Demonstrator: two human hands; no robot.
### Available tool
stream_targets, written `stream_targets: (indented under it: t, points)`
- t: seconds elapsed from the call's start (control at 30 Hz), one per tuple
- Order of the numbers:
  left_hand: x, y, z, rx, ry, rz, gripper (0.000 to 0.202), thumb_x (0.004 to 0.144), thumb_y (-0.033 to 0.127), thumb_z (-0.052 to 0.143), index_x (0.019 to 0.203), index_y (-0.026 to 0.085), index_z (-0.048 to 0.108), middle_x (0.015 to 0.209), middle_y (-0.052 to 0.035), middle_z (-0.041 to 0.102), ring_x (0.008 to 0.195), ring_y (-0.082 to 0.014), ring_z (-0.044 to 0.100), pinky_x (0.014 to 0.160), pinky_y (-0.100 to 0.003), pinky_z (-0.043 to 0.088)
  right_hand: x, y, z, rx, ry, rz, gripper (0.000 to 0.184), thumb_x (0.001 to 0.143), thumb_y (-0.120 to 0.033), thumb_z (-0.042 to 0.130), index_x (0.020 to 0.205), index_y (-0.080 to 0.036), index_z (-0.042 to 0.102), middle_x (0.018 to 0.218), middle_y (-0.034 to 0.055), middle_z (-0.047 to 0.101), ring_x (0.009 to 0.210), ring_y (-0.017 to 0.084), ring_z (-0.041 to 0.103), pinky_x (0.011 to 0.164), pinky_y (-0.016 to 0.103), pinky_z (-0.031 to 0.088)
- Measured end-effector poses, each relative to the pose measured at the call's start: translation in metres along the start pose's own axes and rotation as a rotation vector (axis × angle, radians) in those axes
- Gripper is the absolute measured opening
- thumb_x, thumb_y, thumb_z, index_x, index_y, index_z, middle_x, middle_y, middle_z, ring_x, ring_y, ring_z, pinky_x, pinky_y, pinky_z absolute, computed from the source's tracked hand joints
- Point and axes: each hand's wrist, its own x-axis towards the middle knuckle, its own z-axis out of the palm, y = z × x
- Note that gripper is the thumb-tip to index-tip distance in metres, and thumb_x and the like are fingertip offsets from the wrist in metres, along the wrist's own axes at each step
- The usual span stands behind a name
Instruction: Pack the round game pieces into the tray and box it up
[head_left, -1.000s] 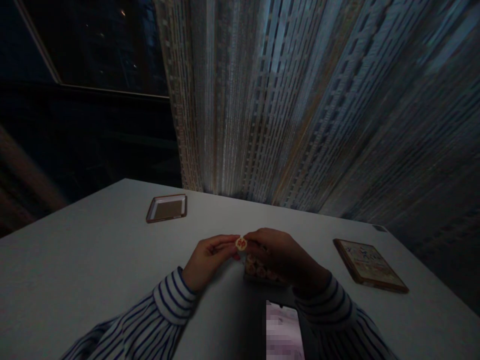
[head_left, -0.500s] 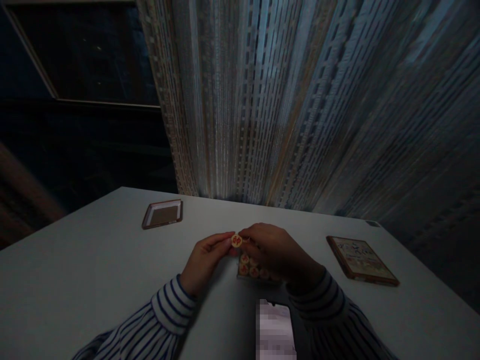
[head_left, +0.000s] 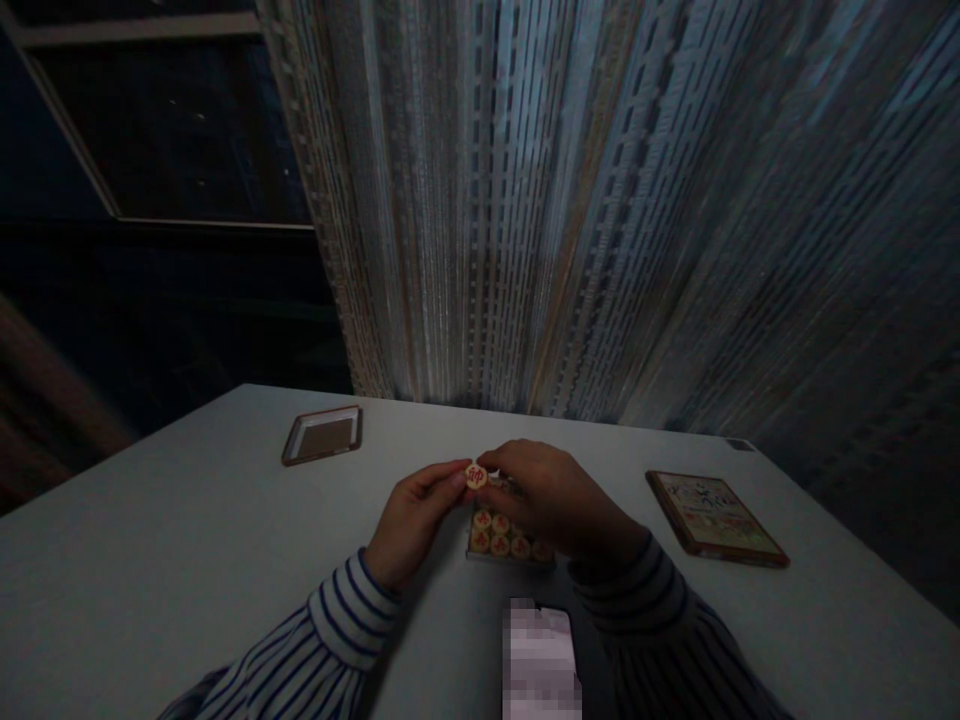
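Observation:
A round, pale xiangqi piece with a red character [head_left: 476, 476] is held up between my two hands, its face turned toward me. The fingertips of my left hand [head_left: 420, 515] pinch its left edge. My right hand [head_left: 559, 495] has its thumb and forefinger at the piece's right side. Below them on the table is a box of xiangqi pieces [head_left: 500, 544], round and red-lettered, lying in rows. My right hand covers the back and right part of that box.
The white table [head_left: 187, 560] carries an open, shallow lid or tray [head_left: 322, 436] at back left. A flat case with a printed picture [head_left: 716, 515] lies on the right. A phone [head_left: 541, 660] lies near me. Behind the table hangs a string curtain [head_left: 487, 250].
My view has shifted slightly. Both hands keep hold of the same piece, which is a little higher over the box, and more of the pieces below show.

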Motion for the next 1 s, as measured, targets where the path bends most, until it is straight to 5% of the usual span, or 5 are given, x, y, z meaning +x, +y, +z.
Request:
stream_targets:
  t: [0.6,1.0]
  points:
    - [0.005,0.001,0.009,0.081,0.014,0.033,0.028,0.063,0.034,0.072,0.084,0.015,0.071,0.085,-0.0067,0.071,0.081,-0.0181,0.061,0.077,-0.029,0.046,-0.002,0.001,-0.004,0.015,-0.016,0.016,0.022,0.08,-0.022,0.053,0.1,-0.016,0.059,0.094,0.0071,0.061,0.091,0.018,0.055,0.08,0.031,0.043]
    - [0.015,-0.014,-0.006,0.092,0.096,-0.003,0.03,0.063,0.039,0.071,0.079,0.014,0.07,0.079,-0.006,0.07,0.07,-0.0135,0.059,0.069,-0.025,0.045,-0.002,0.008,0.002,0.031,-0.015,0.053,0.024,0.076,-0.017,0.054,0.099,-0.013,0.058,0.095,0.0084,0.061,0.089,0.017,0.055,0.079,0.031,0.044]
